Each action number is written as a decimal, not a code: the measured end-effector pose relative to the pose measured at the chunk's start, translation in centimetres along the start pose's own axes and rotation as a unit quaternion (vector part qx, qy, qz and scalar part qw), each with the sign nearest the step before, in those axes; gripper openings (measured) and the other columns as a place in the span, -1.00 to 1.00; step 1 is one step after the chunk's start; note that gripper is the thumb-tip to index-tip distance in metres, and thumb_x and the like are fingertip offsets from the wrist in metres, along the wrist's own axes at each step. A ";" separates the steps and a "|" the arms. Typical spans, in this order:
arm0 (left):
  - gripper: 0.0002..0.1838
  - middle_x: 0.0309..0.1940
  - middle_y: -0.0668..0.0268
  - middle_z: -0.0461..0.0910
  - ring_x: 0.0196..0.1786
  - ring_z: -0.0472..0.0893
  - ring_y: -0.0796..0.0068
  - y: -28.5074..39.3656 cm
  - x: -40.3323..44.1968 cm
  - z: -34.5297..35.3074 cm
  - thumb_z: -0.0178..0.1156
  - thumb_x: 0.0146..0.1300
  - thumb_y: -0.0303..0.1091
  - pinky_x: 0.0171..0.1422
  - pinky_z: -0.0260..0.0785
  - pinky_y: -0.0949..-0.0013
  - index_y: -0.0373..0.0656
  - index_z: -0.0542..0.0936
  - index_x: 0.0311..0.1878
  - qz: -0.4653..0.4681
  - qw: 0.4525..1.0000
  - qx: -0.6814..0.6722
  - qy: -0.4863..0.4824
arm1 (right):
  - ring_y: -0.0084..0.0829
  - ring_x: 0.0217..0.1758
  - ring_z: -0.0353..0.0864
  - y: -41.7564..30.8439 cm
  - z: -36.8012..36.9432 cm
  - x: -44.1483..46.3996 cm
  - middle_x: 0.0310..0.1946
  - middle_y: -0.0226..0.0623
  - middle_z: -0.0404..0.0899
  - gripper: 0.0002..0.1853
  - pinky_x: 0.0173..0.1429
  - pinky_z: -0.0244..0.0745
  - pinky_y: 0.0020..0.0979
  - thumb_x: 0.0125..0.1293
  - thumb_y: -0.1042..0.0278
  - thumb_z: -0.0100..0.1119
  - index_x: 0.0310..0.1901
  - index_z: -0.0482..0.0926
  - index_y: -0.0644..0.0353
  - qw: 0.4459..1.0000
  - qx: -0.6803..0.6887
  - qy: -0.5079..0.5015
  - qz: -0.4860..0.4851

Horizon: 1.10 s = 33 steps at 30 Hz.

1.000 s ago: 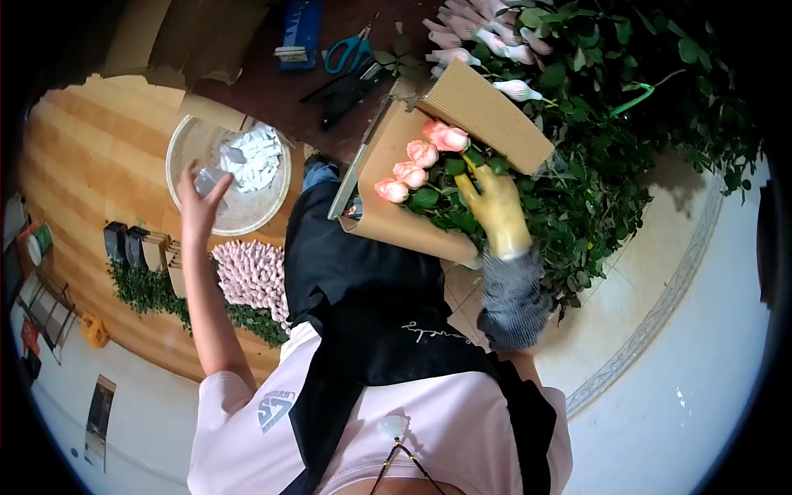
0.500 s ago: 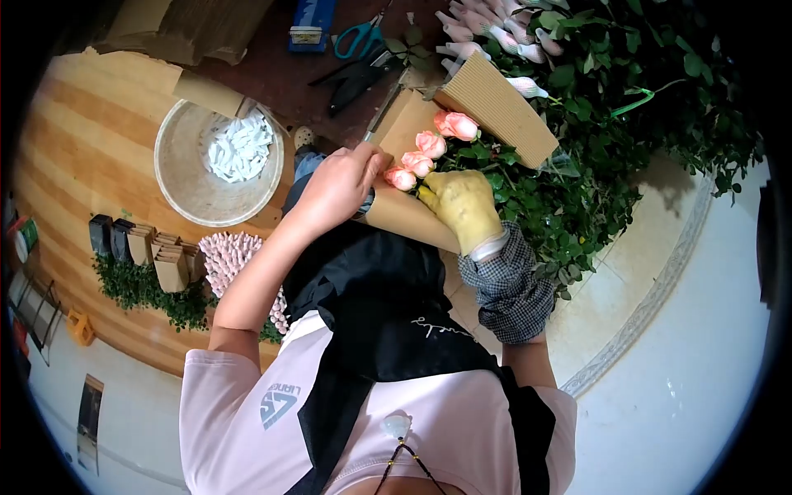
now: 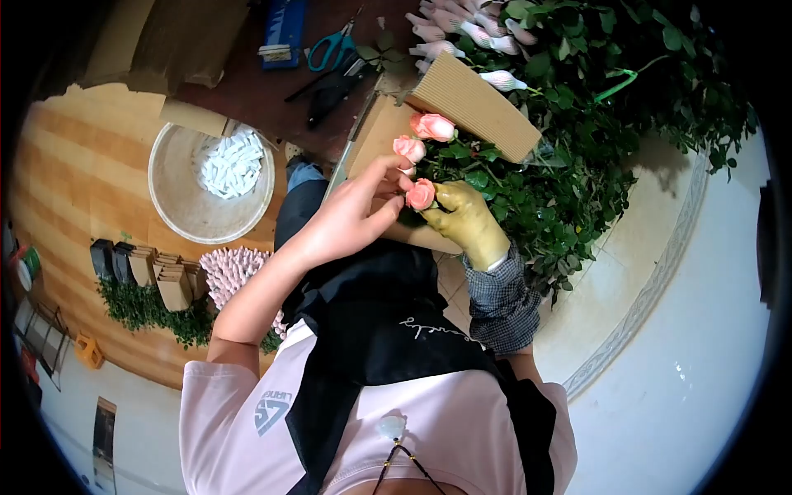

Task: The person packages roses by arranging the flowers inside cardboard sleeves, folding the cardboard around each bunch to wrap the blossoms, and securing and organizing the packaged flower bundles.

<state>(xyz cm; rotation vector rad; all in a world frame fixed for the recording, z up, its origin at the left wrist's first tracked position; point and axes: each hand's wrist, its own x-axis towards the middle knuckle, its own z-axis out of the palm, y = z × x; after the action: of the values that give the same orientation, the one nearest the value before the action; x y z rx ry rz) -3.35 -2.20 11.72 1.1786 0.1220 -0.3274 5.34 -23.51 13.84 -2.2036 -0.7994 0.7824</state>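
A pink rose is gripped just below its bloom by my right hand, which wears a yellow glove; its stem is mostly hidden. My bare left hand is beside that bloom, thumb and fingers apart, the fingertips near or touching the petals. Behind it, more pink roses lie in a row within a cardboard wrapper, one partly covered by my left fingers. A corrugated cardboard flap rises on the wrapper's far side. Green leaves spread out to the right of the wrapper.
A white bucket with small white pieces stands left. Teal scissors, a black tool and a blue item lie on the dark table. Roses in white sleeves are at the back. Wrapped bunches stand lower left.
My right hand has raised one rose off the row toward me. My left hand has opened its fingers and shifted to that bloom. The view has shifted slightly.
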 end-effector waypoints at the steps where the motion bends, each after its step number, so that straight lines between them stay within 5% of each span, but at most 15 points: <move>1: -0.51 0.07 0.14 0.58 0.16 0.64 0.29 0.1 0.3 0.3 0.12 0.37 -0.54 0.30 0.45 0.26 -0.21 0.31 0.35 0.002 1.000 0.001 -0.006 | -0.11 -0.34 0.65 -0.3 -0.3 -0.3 -0.40 -0.21 0.67 -0.74 -0.22 0.51 -0.17 0.12 0.40 0.40 -0.11 0.70 0.06 1.000 -0.002 0.006 0.002; 5: -0.52 0.07 0.15 0.54 0.17 0.63 0.28 0.8 1.1 1.6 0.27 0.31 -0.50 0.27 0.49 0.24 -0.22 0.38 0.26 0.072 0.996 0.054 0.023 | -0.12 -0.37 0.61 -0.3 -0.3 -1.7 -0.43 -0.24 0.63 -0.79 -0.19 0.50 -0.18 0.17 0.39 0.35 -0.13 0.70 0.06 0.996 0.000 0.020 0.084; 11: -0.65 -0.01 0.19 0.55 0.05 0.58 0.26 0.9 1.2 2.6 0.38 0.17 -0.52 0.21 0.42 0.29 -0.21 0.55 0.02 0.134 0.965 0.201 0.106 | -0.13 -0.34 0.60 0.7 1.2 -2.7 -0.44 -0.27 0.62 -0.82 -0.18 0.48 -0.14 0.11 0.45 0.32 -0.21 0.69 0.06 0.988 -0.079 0.131 0.008; 13: -0.67 -0.01 0.19 0.55 0.04 0.56 0.17 0.6 1.2 2.7 0.41 0.11 -0.50 0.19 0.40 0.23 -0.19 0.59 -0.04 0.210 0.930 0.281 0.113 | -0.13 -0.32 0.61 0.9 1.0 -3.1 -0.42 -0.27 0.63 -0.81 -0.16 0.48 -0.14 0.11 0.46 0.31 -0.20 0.69 0.07 0.989 -0.084 0.124 0.001; 23: -0.68 0.00 0.25 0.51 0.04 0.49 0.15 2.1 0.8 3.2 0.41 0.08 -0.32 0.12 0.34 0.11 -0.01 0.66 -0.05 0.265 0.827 0.486 0.098 | -0.12 -0.24 0.59 0.3 0.1 -3.5 -0.32 -0.22 0.65 -0.71 -0.05 0.47 -0.13 0.13 0.44 0.31 -0.07 0.65 0.14 0.992 -0.090 0.088 -0.004; 27: -0.69 0.05 0.19 0.50 0.10 0.49 0.10 2.4 1.1 3.5 0.44 0.09 -0.36 0.18 0.34 0.12 -0.07 0.64 -0.07 0.229 0.822 0.508 0.121 | -0.11 -0.25 0.57 -0.1 -0.2 -3.5 -0.32 -0.23 0.64 -0.71 -0.04 0.47 -0.13 0.15 0.41 0.31 -0.05 0.66 0.13 0.995 -0.068 0.075 0.012; 29: -0.69 0.05 0.16 0.49 0.11 0.47 0.08 1.5 1.3 3.7 0.43 0.12 -0.35 0.22 0.33 0.11 -0.11 0.63 -0.06 0.218 0.885 0.397 0.107 | -0.11 -0.25 0.56 -0.2 -0.5 -3.5 -0.33 -0.23 0.64 -0.69 -0.04 0.46 -0.13 0.17 0.39 0.30 -0.01 0.66 0.08 0.996 -0.064 0.063 0.015; 33: -0.72 0.05 0.14 0.49 0.12 0.46 0.07 1.0 1.3 3.5 0.41 0.17 -0.36 0.25 0.31 0.12 -0.16 0.62 -0.07 0.194 0.911 0.351 0.092 | -0.11 -0.26 0.56 0.2 -0.7 -3.5 -0.34 -0.23 0.64 -0.68 -0.05 0.45 -0.13 0.19 0.38 0.30 0.02 0.67 0.03 0.998 -0.036 0.048 0.008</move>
<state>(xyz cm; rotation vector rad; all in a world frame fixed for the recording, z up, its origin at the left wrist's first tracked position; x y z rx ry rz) -2.03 -5.28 13.61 1.9113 -0.0798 0.1162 3.65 -26.31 15.18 -2.2952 -0.7735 0.6590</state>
